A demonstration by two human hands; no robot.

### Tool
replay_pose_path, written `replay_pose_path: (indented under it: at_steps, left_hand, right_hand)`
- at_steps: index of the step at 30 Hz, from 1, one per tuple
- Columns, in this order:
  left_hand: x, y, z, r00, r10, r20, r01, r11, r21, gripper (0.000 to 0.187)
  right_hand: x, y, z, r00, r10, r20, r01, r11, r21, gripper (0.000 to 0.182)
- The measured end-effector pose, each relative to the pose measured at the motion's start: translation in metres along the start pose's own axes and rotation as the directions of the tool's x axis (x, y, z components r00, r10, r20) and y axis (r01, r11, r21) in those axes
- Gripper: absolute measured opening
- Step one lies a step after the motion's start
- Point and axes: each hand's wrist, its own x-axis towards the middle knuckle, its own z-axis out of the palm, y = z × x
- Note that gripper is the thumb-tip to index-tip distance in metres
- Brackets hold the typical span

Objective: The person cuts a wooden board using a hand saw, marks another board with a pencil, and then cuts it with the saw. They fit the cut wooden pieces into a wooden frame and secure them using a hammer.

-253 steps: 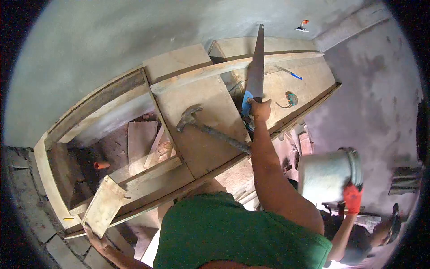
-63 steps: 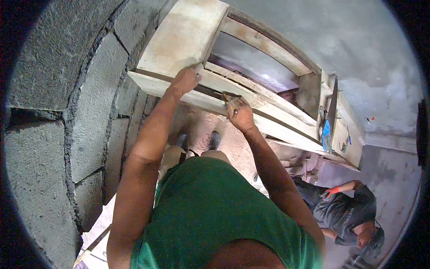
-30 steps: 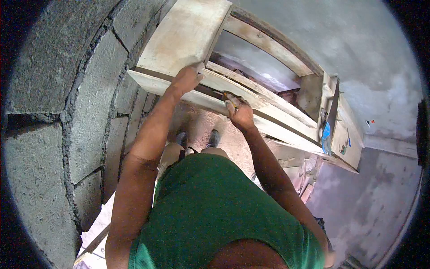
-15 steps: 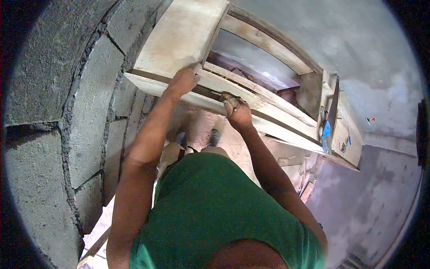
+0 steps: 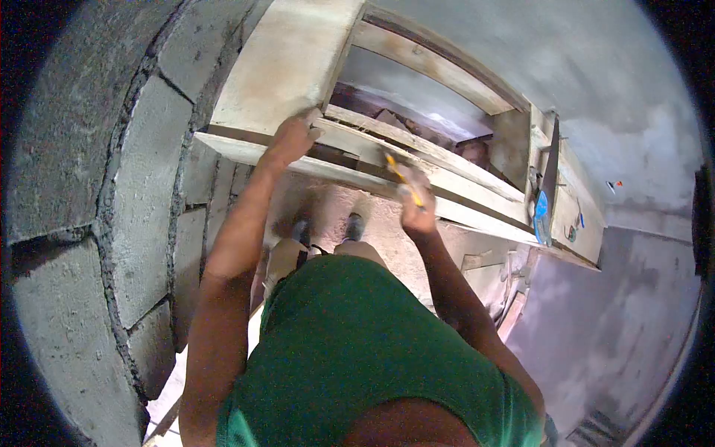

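My left hand [image 5: 293,139] is closed on the near wooden board [image 5: 344,138] of a pale timber frame, close to the corner of a wide plywood panel [image 5: 269,63]. My right hand [image 5: 418,205], slightly smeared by motion, holds a yellow pencil [image 5: 404,179] with its end up toward the frame. Below that board runs a second long wooden strip [image 5: 350,176], with a dark gap between them.
A handsaw [image 5: 542,214] with a blue handle rests at the frame's right end, near small tools on a wooden panel [image 5: 588,242]. A concrete block wall [image 5: 149,197] rises at the left. Wood scraps [image 5: 488,258] lie on the floor below.
My right hand has drawn back from the gap between the boards and moved right and down, bringing the pencil into clear view. My left hand stays on the board.
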Motion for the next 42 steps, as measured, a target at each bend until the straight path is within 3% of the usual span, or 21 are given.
replay_pose_path:
  at_steps: [3, 5, 6, 7, 10, 12, 13, 15, 16, 18, 21, 23, 25, 26, 29, 31, 34, 35, 37, 41, 42]
  left_hand:
    - [0.004, -0.003, -0.008, 0.997, -0.007, 0.083, 0.029, 0.963, -0.268, 0.047]
    - [0.009, -0.012, -0.013, 0.987, 0.017, 0.158, 0.065, 0.863, -0.501, 0.049]
    - [0.006, 0.000, -0.024, 0.977, -0.086, 0.196, 0.179, 0.834, -0.523, 0.050]
    - [0.009, -0.002, -0.026, 0.961, -0.003, 0.275, 0.188, 0.738, -0.648, 0.056]
    - [0.001, 0.018, -0.023, 0.947, 0.040, 0.318, 0.213, 0.663, -0.717, 0.061]
    - [-0.008, 0.042, -0.007, 0.942, -0.224, 0.251, 0.336, 0.669, -0.663, 0.060]
    - [-0.014, 0.059, 0.000, 0.946, -0.204, 0.253, 0.322, 0.677, -0.661, 0.060]
    - [-0.029, 0.096, 0.018, 0.917, -0.272, 0.291, 0.390, 0.462, -0.797, 0.053]
    - [-0.034, 0.112, 0.032, 0.922, -0.263, 0.286, 0.381, 0.471, -0.795, 0.053]
    - [-0.046, 0.136, 0.063, 0.910, -0.280, 0.304, 0.378, 0.264, -0.887, 0.037]
    - [-0.061, 0.165, 0.110, 0.895, -0.371, 0.246, 0.336, 0.200, -0.920, 0.036]
    - [-0.070, 0.181, 0.140, 0.853, -0.479, 0.207, 0.338, 0.205, -0.919, 0.029]
    - [-0.080, 0.193, 0.166, 0.838, -0.528, 0.136, 0.297, 0.233, -0.926, 0.029]
    - [-0.084, 0.200, 0.176, 0.813, -0.577, 0.071, 0.278, 0.279, -0.919, 0.034]
    - [-0.089, 0.228, 0.191, 0.668, -0.736, -0.107, 0.329, 0.421, -0.845, 0.040]
    - [-0.090, 0.235, 0.196, 0.636, -0.756, -0.156, 0.301, 0.429, -0.851, 0.049]
    - [-0.091, 0.235, 0.204, 0.653, -0.754, -0.066, 0.317, 0.352, -0.881, 0.053]
    - [-0.092, 0.237, 0.205, 0.653, -0.754, -0.074, 0.313, 0.358, -0.880, 0.053]
    - [-0.094, 0.247, 0.205, 0.735, -0.666, 0.127, 0.302, 0.154, -0.941, 0.047]
    - [-0.091, 0.262, 0.211, 0.759, -0.650, 0.044, 0.163, 0.124, -0.979, 0.039]
    - [-0.090, 0.263, 0.211, 0.768, -0.640, -0.034, 0.069, 0.136, -0.988, 0.038]
  right_hand:
    - [-0.024, -0.013, -0.054, 0.969, 0.108, -0.223, -0.099, 0.994, 0.053, 0.037]
    - [-0.042, -0.003, -0.080, 0.852, 0.323, -0.412, -0.278, 0.946, 0.167, 0.042]
    - [-0.049, -0.001, -0.095, 0.814, 0.353, -0.461, -0.321, 0.935, 0.148, 0.047]
    - [-0.054, 0.001, -0.109, 0.774, 0.379, -0.508, -0.365, 0.922, 0.132, 0.052]
    - [-0.074, 0.034, -0.156, 0.690, 0.395, -0.606, -0.397, 0.907, 0.140, 0.045]
    - [-0.088, 0.060, -0.190, 0.543, 0.501, -0.673, -0.441, 0.853, 0.280, 0.030]
    - [-0.096, 0.077, -0.210, 0.530, 0.494, -0.689, -0.437, 0.856, 0.277, 0.030]
    - [-0.125, 0.129, -0.256, 0.608, 0.292, -0.738, -0.666, 0.693, -0.275, 0.029]
    - [-0.138, 0.157, -0.279, 0.543, 0.320, -0.776, -0.729, 0.639, -0.247, 0.033]
    - [-0.167, 0.215, -0.328, 0.557, 0.297, -0.776, -0.765, 0.548, -0.338, 0.038]
    - [-0.193, 0.278, -0.386, 0.609, 0.375, -0.699, -0.789, 0.373, -0.487, 0.054]
    - [-0.223, 0.321, -0.412, 0.767, 0.316, -0.559, -0.641, 0.314, -0.701, 0.063]
    - [-0.238, 0.340, -0.428, 0.703, 0.619, -0.350, -0.652, 0.363, -0.666, 0.066]
    - [-0.249, 0.360, -0.433, 0.675, 0.661, -0.327, -0.677, 0.379, -0.630, 0.067]
    - [-0.239, 0.347, -0.434, 0.711, 0.670, -0.214, -0.674, 0.562, -0.479, 0.067]
    - [-0.240, 0.363, -0.432, 0.735, 0.646, -0.204, -0.626, 0.532, -0.571, 0.068]
    - [-0.230, 0.359, -0.426, 0.879, 0.467, -0.094, -0.421, 0.667, -0.615, 0.075]
    - [-0.229, 0.365, -0.428, 0.881, 0.463, -0.095, -0.419, 0.672, -0.610, 0.075]
    - [-0.227, 0.368, -0.435, 0.772, 0.635, 0.000, -0.556, 0.677, -0.482, 0.071]
    - [-0.221, 0.337, -0.433, 0.757, 0.651, -0.054, -0.594, 0.652, -0.470, 0.065]
    - [-0.228, 0.335, -0.430, 0.798, 0.594, -0.098, -0.595, 0.753, -0.281, 0.061]
